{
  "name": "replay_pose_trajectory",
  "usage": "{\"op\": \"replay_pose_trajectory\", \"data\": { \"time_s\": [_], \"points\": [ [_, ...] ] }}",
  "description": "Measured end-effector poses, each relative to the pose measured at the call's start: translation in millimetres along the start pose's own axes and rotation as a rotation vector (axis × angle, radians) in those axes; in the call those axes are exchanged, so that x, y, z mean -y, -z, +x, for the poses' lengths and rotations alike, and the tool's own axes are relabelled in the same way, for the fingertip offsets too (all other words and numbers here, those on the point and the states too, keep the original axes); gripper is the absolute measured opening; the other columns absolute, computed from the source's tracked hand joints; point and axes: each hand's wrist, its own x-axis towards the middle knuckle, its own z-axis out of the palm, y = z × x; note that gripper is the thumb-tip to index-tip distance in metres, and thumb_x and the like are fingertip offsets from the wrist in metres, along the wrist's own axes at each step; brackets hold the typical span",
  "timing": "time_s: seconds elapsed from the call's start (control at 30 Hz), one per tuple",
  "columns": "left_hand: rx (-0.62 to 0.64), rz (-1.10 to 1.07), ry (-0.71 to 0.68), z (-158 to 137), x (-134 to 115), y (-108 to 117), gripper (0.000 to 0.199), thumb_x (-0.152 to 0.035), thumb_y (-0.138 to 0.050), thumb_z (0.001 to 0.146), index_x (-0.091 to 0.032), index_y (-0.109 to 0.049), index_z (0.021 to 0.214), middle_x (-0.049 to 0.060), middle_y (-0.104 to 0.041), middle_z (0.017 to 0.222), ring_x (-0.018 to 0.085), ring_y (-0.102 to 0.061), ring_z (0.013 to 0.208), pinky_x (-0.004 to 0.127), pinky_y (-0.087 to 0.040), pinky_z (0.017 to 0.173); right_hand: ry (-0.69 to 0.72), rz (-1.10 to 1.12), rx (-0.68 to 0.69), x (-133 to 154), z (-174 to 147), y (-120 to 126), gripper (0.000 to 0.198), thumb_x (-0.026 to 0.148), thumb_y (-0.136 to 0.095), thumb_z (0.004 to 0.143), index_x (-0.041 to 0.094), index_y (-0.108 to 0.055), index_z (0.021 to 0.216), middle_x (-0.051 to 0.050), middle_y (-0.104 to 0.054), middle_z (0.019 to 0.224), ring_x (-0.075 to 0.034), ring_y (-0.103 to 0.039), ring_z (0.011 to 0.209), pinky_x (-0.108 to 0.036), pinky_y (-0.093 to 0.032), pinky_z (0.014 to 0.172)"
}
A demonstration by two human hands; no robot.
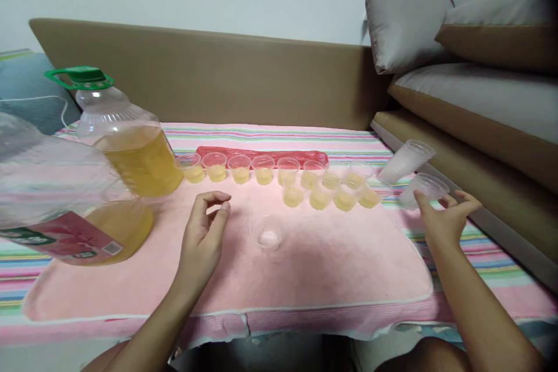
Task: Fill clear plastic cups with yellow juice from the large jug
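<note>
My left hand (pixel 204 232) hovers over the pink mat with its fingers loosely curled, a small gap between thumb and forefinger and nothing visible in it. To its right stands an empty clear plastic cup (pixel 268 234). At the right, my right hand (pixel 449 221) has thumb and fingers about the rim of a tilted clear plastic cup (pixel 421 190), its other fingers spread out. Whether more cups are nested in it I cannot tell. Just behind leans a stack of clear cups (pixel 407 160). Several cups of yellow liquid (pixel 263 171) stand in rows at the mat's back.
Two big bottles of yellow liquid stand at the left, one with a green cap (pixel 89 77), the nearer one with a pink label (pixel 74 238). A red plastic wrapper (pixel 261 154) lies behind the cups. Grey and brown cushions (pixel 479 99) pile up on the right.
</note>
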Motion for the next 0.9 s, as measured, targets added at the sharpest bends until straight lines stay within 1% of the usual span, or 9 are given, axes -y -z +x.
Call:
{"op": "replay_pose_trajectory", "data": {
  "time_s": [0.27, 0.4, 0.5, 0.57, 0.67, 0.77, 0.8, 0.87, 0.9],
  "points": [
    [0.016, -0.109, -0.018, -0.3, 5.6, -6.1, 0.024, -0.039, -0.076, 0.094, -0.026, -0.060, 0.107, 0.001, -0.061, 0.109, 0.016, -0.063, 0.101, 0.031, -0.052, 0.095, 0.028, 0.028, -0.042, 1.3, 1.5, -1.9, 0.093, 0.037, -0.098, 0.049, 0.029, -0.029, 0.111, -0.011, -0.061, 0.112, -0.033, -0.065, 0.106, -0.046, -0.047, 0.093],
    [0.047, -0.122, 0.005, 0.1, 7.4, -5.0, 0.031, -0.039, -0.080, 0.090, -0.025, -0.059, 0.108, -0.001, -0.064, 0.097, 0.016, -0.066, 0.095, 0.034, -0.052, 0.097, 0.039, 0.059, -0.059, -3.8, 2.2, -4.8, 0.097, 0.035, -0.100, 0.045, 0.029, -0.030, 0.111, -0.012, -0.062, 0.113, -0.035, -0.065, 0.108, -0.049, -0.047, 0.097],
    [0.054, -0.126, 0.018, 0.5, 7.3, -4.3, 0.033, -0.038, -0.081, 0.090, -0.025, -0.059, 0.109, -0.001, -0.067, 0.090, 0.018, -0.068, 0.092, 0.036, -0.052, 0.098, 0.064, 0.109, -0.069, -8.3, 5.0, -3.7, 0.100, 0.042, -0.103, 0.043, 0.028, -0.030, 0.110, -0.012, -0.063, 0.110, -0.037, -0.066, 0.108, -0.053, -0.047, 0.100],
    [0.052, -0.138, 0.019, 0.6, 6.3, -4.4, 0.032, -0.039, -0.080, 0.091, -0.024, -0.058, 0.111, -0.002, -0.068, 0.087, 0.018, -0.069, 0.091, 0.035, -0.052, 0.096, 0.118, 0.155, -0.102, -7.8, 8.7, 0.6, 0.099, 0.050, -0.101, 0.045, 0.028, -0.030, 0.109, -0.013, -0.062, 0.110, -0.037, -0.066, 0.110, -0.053, -0.048, 0.102],
    [0.053, -0.162, 0.007, 0.5, 3.7, -5.5, 0.031, -0.043, -0.076, 0.095, -0.024, -0.058, 0.112, -0.003, -0.066, 0.081, 0.018, -0.070, 0.089, 0.034, -0.051, 0.093, 0.255, 0.213, -0.198, 7.9, 8.1, 10.9, 0.086, 0.060, -0.092, 0.057, 0.027, -0.033, 0.108, -0.016, -0.058, 0.117, -0.036, -0.062, 0.115, -0.052, -0.048, 0.102],
    [0.019, -0.153, 0.009, 0.0, 1.0, -7.2, 0.026, -0.046, -0.066, 0.102, -0.023, -0.059, 0.113, -0.003, -0.064, 0.075, 0.018, -0.068, 0.087, 0.032, -0.050, 0.089, 0.463, 0.315, -0.223, 48.3, -21.6, 18.8, 0.069, 0.068, -0.081, 0.072, 0.027, -0.039, 0.108, -0.013, -0.056, 0.117, -0.032, -0.062, 0.108, -0.048, -0.051, 0.090],
    [0.001, -0.153, 0.015, -0.1, 0.5, -7.7, 0.026, -0.047, -0.062, 0.104, -0.023, -0.059, 0.112, -0.003, -0.063, 0.073, 0.018, -0.067, 0.086, 0.032, -0.050, 0.088, 0.599, 0.440, -0.208, 65.8, -40.5, 20.0, 0.062, 0.063, -0.082, 0.076, 0.027, -0.043, 0.106, -0.011, -0.056, 0.109, -0.031, -0.063, 0.098, -0.047, -0.050, 0.085],
    [-0.022, -0.165, 0.031, 0.2, 0.7, -8.9, 0.027, -0.050, -0.058, 0.105, -0.023, -0.060, 0.112, -0.003, -0.062, 0.073, 0.018, -0.066, 0.087, 0.031, -0.049, 0.088, 0.722, 0.614, 0.012, 101.4, -89.1, 20.3, 0.039, 0.046, -0.079, 0.094, 0.024, -0.051, 0.111, -0.010, -0.056, 0.108, -0.027, -0.062, 0.096, -0.044, -0.048, 0.087],
    [-0.024, -0.172, 0.039, 0.6, 1.5, -9.5, 0.029, -0.051, -0.059, 0.105, -0.023, -0.060, 0.112, -0.002, -0.063, 0.076, 0.018, -0.066, 0.088, 0.031, -0.049, 0.088, 0.746, 0.669, 0.156, 117.1, -116.1, 19.7, 0.036, 0.040, -0.079, 0.096, 0.024, -0.053, 0.115, -0.010, -0.058, 0.110, -0.026, -0.061, 0.096, -0.042, -0.047, 0.085]
  ]
}}
